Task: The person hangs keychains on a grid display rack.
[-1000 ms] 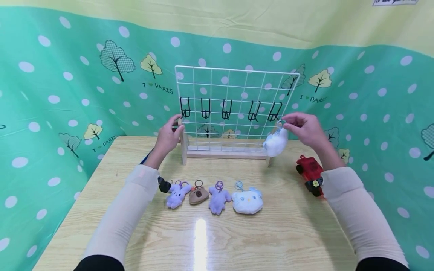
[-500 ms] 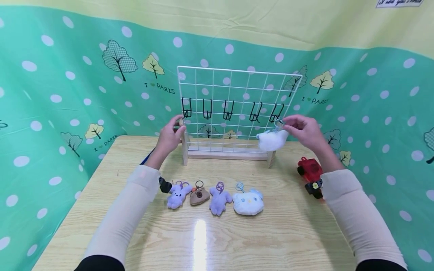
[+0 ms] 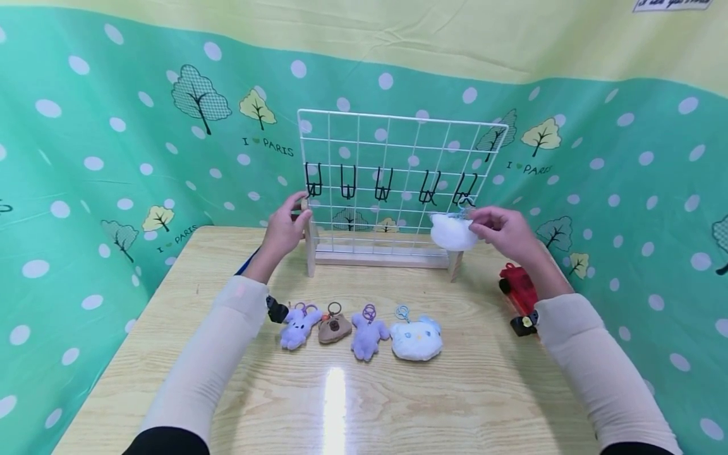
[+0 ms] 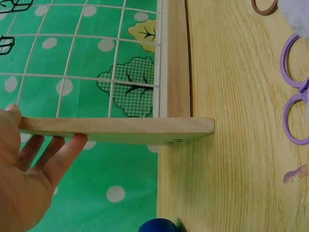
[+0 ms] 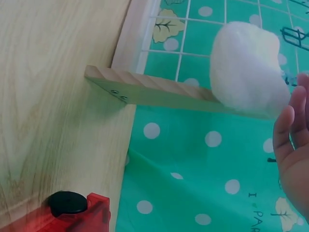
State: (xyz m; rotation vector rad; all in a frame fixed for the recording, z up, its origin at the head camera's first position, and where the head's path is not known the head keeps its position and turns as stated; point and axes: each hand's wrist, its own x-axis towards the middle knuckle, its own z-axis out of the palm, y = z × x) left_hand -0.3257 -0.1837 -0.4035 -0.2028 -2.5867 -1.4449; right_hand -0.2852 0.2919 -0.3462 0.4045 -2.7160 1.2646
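Note:
My left hand (image 3: 284,226) grips the wooden side post (image 4: 120,126) of a white wire grid rack (image 3: 398,120), thumb on one side and fingers on the other. A white plush keychain (image 3: 452,232) hangs by its light blue ring (image 3: 466,201) at the rightmost black hook (image 3: 465,187). Beside it my right hand (image 3: 503,230) has its fingertips at the plush's right edge, below the ring. In the right wrist view those fingers look relaxed, next to the white plush (image 5: 248,70). Whether the fingertips touch it is hard to tell.
On the table (image 3: 256,392) lie a purple plush (image 3: 298,327), a brown plush (image 3: 334,328), another purple plush (image 3: 367,336) and a white cat-face plush (image 3: 417,339), each with a ring. A red toy car (image 3: 519,287) stands under the right forearm. Several black hooks (image 3: 383,184) line the grid.
The white plush has moved in to the rightmost hook and turned broadside. My right hand has let go of its ring and dropped slightly lower. The left hand stays on the post.

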